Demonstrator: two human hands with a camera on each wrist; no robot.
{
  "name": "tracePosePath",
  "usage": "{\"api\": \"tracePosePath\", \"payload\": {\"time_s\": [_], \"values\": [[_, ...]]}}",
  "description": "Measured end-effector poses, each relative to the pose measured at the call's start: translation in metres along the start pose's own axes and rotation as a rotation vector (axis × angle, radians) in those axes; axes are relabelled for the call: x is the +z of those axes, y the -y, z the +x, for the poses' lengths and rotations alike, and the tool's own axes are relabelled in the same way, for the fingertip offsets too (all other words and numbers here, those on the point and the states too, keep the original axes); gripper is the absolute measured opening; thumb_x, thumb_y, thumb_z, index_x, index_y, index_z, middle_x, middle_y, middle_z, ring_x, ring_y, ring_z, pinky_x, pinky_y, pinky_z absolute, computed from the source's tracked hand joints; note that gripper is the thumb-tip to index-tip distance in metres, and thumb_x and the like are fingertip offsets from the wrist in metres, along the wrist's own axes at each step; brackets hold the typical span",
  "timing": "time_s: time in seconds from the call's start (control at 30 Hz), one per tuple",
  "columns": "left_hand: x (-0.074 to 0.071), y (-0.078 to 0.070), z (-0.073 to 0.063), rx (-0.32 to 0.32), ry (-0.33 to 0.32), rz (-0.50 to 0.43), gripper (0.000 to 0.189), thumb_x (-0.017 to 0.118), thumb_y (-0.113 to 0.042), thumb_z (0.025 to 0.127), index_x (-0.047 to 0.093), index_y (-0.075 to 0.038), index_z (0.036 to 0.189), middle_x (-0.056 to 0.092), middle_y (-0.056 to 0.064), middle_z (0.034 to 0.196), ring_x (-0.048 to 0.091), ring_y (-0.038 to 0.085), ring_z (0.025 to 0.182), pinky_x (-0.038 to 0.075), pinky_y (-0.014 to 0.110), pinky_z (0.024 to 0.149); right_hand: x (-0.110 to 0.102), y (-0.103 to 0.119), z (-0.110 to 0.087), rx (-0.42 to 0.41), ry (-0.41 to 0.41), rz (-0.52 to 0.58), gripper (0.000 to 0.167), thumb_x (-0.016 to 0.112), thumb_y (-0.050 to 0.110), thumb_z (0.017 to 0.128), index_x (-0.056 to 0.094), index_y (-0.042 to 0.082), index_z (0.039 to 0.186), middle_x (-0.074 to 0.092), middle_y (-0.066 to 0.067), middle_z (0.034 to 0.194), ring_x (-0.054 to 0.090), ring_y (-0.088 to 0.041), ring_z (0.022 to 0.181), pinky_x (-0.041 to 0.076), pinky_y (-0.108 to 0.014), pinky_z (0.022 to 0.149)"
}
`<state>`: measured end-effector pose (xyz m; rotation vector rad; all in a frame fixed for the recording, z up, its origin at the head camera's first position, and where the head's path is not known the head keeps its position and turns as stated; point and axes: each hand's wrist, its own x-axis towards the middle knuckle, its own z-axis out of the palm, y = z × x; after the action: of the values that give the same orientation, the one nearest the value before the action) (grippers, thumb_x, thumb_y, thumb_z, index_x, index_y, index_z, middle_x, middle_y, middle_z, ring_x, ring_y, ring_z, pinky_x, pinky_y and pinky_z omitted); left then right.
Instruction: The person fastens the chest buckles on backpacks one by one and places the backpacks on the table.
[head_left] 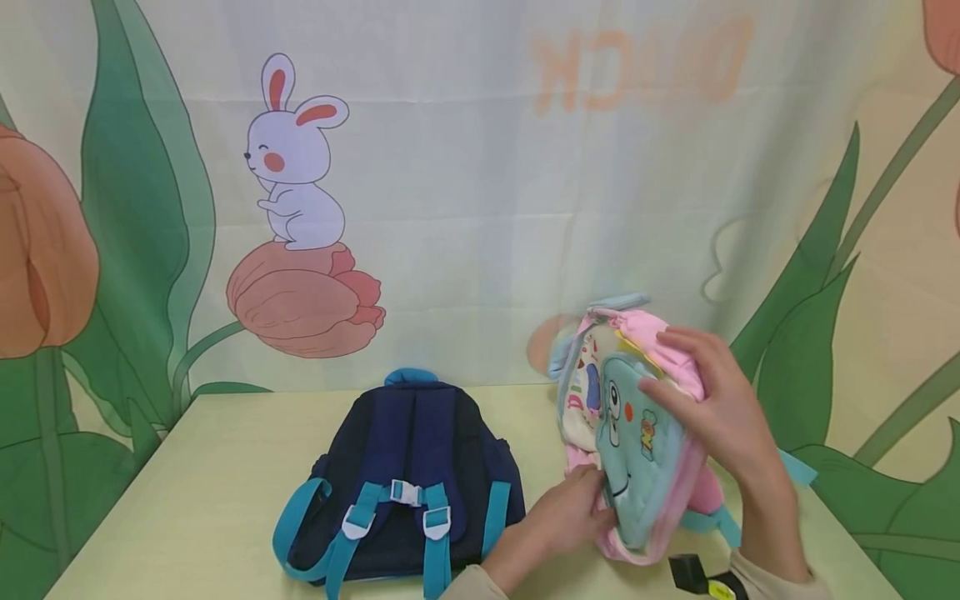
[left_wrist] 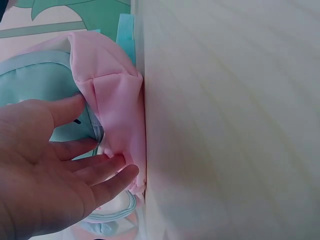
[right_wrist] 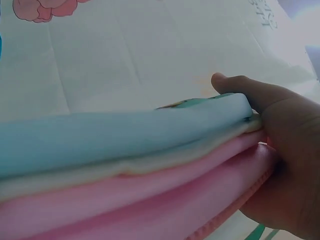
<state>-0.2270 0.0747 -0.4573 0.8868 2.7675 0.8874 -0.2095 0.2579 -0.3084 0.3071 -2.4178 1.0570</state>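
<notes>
Touching the pink and teal bag [head_left: 637, 492] at its 7 o'clock edge, the left hand [head_left: 557, 518] has nearly straight fingers. The right hand [head_left: 726, 412] grips its 2 o'clock edge. The bag leans at 4 o'clock in the head view. It looks floppy, so letting go could make it tip. The left wrist view shows left fingertips hidden in the head view, but misses the navy backpack [head_left: 411, 433] at 7 o'clock.

The right hand [head_left: 712, 400] is placed higher than the left hand [head_left: 558, 512], and its thumb [right_wrist: 240, 86] stands opposite the other fingers, in a grip. The left hand has its thumb spread away and its four fingers only lightly bent. The right forearm [head_left: 772, 512] rises steeply.
</notes>
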Motion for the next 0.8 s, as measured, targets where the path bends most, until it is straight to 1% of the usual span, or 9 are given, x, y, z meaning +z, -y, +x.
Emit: {"api": "tracePosePath", "payload": {"time_s": [0.07, 0.17, 0.33, 0.4, 0.47, 0.53, 0.67, 0.73, 0.8], "values": [[0.000, -0.001, 0.001, -0.007, 0.004, -0.004, 0.049, 0.061, -0.036, 0.096, 0.051, -0.014, 0.139, 0.057, -0.004, 0.133, 0.055, 0.002, 0.108, 0.049, 0.025, 0.098, 0.004, 0.005, 0.000, -0.020, 0.001, 0.008, 0.059, 0.078, 0.031, 0.086, 0.055, 0.020, 0.140, 0.044, -0.002, 0.150, 0.049, -0.026, 0.125, 0.042, -0.046, 0.092], [-0.001, 0.000, 0.002, -0.002, 0.015, -0.034, 0.046, 0.063, -0.035, 0.095, 0.052, -0.016, 0.136, 0.059, -0.008, 0.122, 0.052, 0.001, 0.096, 0.050, 0.023, 0.090, 0.008, 0.010, -0.001, -0.045, 0.001, 0.013, 0.059, 0.079, 0.032, 0.085, 0.056, 0.018, 0.138, 0.044, -0.001, 0.150, 0.048, -0.028, 0.129, 0.041, -0.054, 0.096], [-0.007, 0.001, 0.001, 0.058, 0.039, -0.062, 0.046, 0.067, -0.031, 0.094, 0.052, -0.018, 0.136, 0.060, -0.009, 0.124, 0.053, -0.002, 0.098, 0.049, 0.022, 0.092, 0.013, 0.016, -0.002, -0.053, -0.008, -0.004, 0.058, 0.079, 0.034, 0.085, 0.057, 0.015, 0.136, 0.044, -0.003, 0.151, 0.046, -0.031, 0.132, 0.040, -0.058, 0.098], [-0.012, 0.001, 0.000, 0.064, 0.055, -0.061, 0.045, 0.068, -0.032, 0.093, 0.054, -0.019, 0.133, 0.062, -0.010, 0.124, 0.054, -0.002, 0.097, 0.049, 0.022, 0.091, 0.014, 0.018, -0.003, -0.045, -0.009, -0.011, 0.059, 0.079, 0.035, 0.085, 0.057, 0.015, 0.136, 0.044, -0.003, 0.152, 0.046, -0.032, 0.133, 0.040, -0.058, 0.099], [-0.019, -0.002, -0.002, 0.040, 0.066, -0.063, 0.045, 0.070, -0.035, 0.091, 0.057, -0.020, 0.131, 0.065, -0.010, 0.123, 0.058, 0.000, 0.096, 0.050, 0.022, 0.089, 0.016, 0.019, -0.003, -0.043, -0.009, -0.010, 0.059, 0.079, 0.035, 0.085, 0.058, 0.014, 0.136, 0.044, -0.004, 0.152, 0.046, -0.032, 0.133, 0.041, -0.058, 0.099], [-0.029, -0.004, -0.006, -0.022, 0.065, -0.053, 0.047, 0.072, -0.038, 0.089, 0.060, -0.019, 0.130, 0.067, -0.008, 0.122, 0.062, 0.003, 0.100, 0.051, 0.025, 0.089, 0.017, 0.020, -0.003, -0.044, -0.010, -0.008, 0.059, 0.079, 0.034, 0.085, 0.057, 0.014, 0.136, 0.044, -0.005, 0.151, 0.046, -0.032, 0.132, 0.042, -0.058, 0.098], [-0.053, -0.007, -0.013, -0.100, 0.033, -0.065, 0.051, 0.073, -0.036, 0.089, 0.061, -0.014, 0.134, 0.067, 0.000, 0.128, 0.063, 0.014, 0.116, 0.052, 0.034, 0.096, 0.019, 0.021, -0.003, -0.050, -0.012, -0.011, 0.058, 0.078, 0.033, 0.086, 0.057, 0.014, 0.136, 0.044, -0.006, 0.151, 0.048, -0.032, 0.130, 0.044, -0.057, 0.096], [-0.065, -0.006, -0.017, -0.097, 0.012, -0.088, 0.049, 0.071, -0.035, 0.091, 0.061, -0.014, 0.134, 0.066, 0.001, 0.130, 0.063, 0.017, 0.117, 0.053, 0.035, 0.094, 0.020, 0.022, -0.003, -0.050, -0.012, -0.013, 0.058, 0.078, 0.034, 0.086, 0.056, 0.015, 0.137, 0.044, -0.005, 0.150, 0.049, -0.031, 0.128, 0.046, -0.056, 0.094], [-0.076, -0.006, -0.019, -0.090, -0.015, -0.119, 0.048, 0.070, -0.035, 0.093, 0.059, -0.017, 0.136, 0.064, -0.001, 0.133, 0.062, 0.017, 0.117, 0.054, 0.035, 0.092, 0.020, 0.022, -0.003, -0.052, -0.012, -0.013, 0.058, 0.077, 0.033, 0.086, 0.056, 0.016, 0.137, 0.043, -0.006, 0.151, 0.050, -0.032, 0.127, 0.047, -0.055, 0.092]]}}
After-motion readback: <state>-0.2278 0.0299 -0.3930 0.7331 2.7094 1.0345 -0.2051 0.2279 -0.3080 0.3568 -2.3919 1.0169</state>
